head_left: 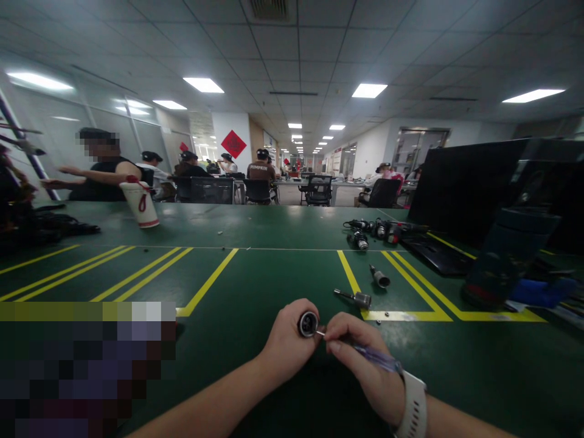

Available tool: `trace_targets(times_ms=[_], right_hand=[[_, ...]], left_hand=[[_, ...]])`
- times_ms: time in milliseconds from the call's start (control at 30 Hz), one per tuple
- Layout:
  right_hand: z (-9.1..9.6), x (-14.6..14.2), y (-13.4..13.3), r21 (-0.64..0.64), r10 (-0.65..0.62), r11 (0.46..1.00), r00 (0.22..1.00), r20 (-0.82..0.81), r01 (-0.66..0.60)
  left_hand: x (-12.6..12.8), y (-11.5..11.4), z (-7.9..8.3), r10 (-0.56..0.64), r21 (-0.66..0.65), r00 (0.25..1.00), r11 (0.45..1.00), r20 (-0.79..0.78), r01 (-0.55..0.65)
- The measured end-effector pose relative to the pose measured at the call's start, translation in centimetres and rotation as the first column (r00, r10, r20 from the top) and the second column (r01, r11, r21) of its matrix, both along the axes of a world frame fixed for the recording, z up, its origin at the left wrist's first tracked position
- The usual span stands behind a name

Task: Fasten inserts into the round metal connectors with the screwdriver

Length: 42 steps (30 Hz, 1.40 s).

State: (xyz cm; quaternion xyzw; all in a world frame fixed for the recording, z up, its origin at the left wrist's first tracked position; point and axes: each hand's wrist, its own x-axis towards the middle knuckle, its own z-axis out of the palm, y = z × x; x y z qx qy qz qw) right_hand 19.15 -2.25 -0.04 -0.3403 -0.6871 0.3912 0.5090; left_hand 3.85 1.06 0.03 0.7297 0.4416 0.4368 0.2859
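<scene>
My left hand [292,334] is closed around a dark cylindrical part [308,324], whose round hollow end faces up toward me. In my right hand [365,365] is a thin screwdriver [378,359] with a see-through purplish handle. Its metal shaft points left and its tip meets the side of the part near its rim; the exact contact is hidden by my fingers. Beyond my right hand lie a metal cylinder with a thin shaft [360,300] and a shorter metal cylinder [379,277]. Two tiny dark pieces [387,314] rest by the yellow tape.
On the green table [283,274], dark connector-like parts [362,234] are clustered at the back right. A dark bottle [506,261] and a large black screen [465,188] stand at right. A white paper cup [141,204] is at back left; people sit beyond.
</scene>
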Motion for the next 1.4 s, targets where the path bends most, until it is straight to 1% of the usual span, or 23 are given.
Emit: trace_targets(times_ms=[133,233,433,633,800,933,1033,1200,1400], right_hand=[[0.1,0.0,0.0,-0.042,0.002,0.999,1.000,0.020,-0.001],[0.2,0.0,-0.2,-0.051,0.004,0.999,1.000,0.025,-0.003],[0.2,0.1,-0.2,-0.066,-0.030,0.997,0.999,0.035,0.032],[0.3,-0.1,-0.2,-0.112,-0.026,0.993,0.998,0.057,0.032],[0.4,-0.3,-0.2,-0.127,-0.037,0.991,0.998,0.041,0.042],[0.6,-0.2,-0.2,-0.141,-0.019,0.990,0.999,0.027,0.023],[0.4,-0.2,0.1,-0.181,0.002,0.983,0.999,-0.037,-0.009],[0.0,-0.2,0.6,-0.262,0.031,0.960,0.971,-0.236,-0.095],[0.1,-0.4,1.0,-0.326,0.033,0.934,0.944,-0.327,-0.146]], left_hand=[[0.0,0.0,0.0,0.005,-0.007,1.000,1.000,-0.008,-0.006],[0.0,0.0,0.0,0.005,-0.006,1.000,1.000,-0.020,-0.005],[0.0,-0.2,0.2,0.010,0.023,0.999,1.000,-0.051,-0.009],[-0.1,-0.3,0.1,0.013,0.045,0.995,0.999,-0.099,-0.009],[-0.1,-0.2,-0.1,0.035,0.061,0.991,0.998,-0.128,-0.028],[-0.1,-0.2,0.1,0.041,0.064,0.989,0.997,-0.145,-0.032],[-0.1,-0.3,0.3,0.041,0.066,0.987,0.997,-0.157,-0.031],[-0.1,-0.4,0.4,0.026,0.064,0.989,0.998,-0.148,-0.016],[-0.2,-0.3,0.3,0.017,0.057,0.992,0.998,-0.125,-0.010]])
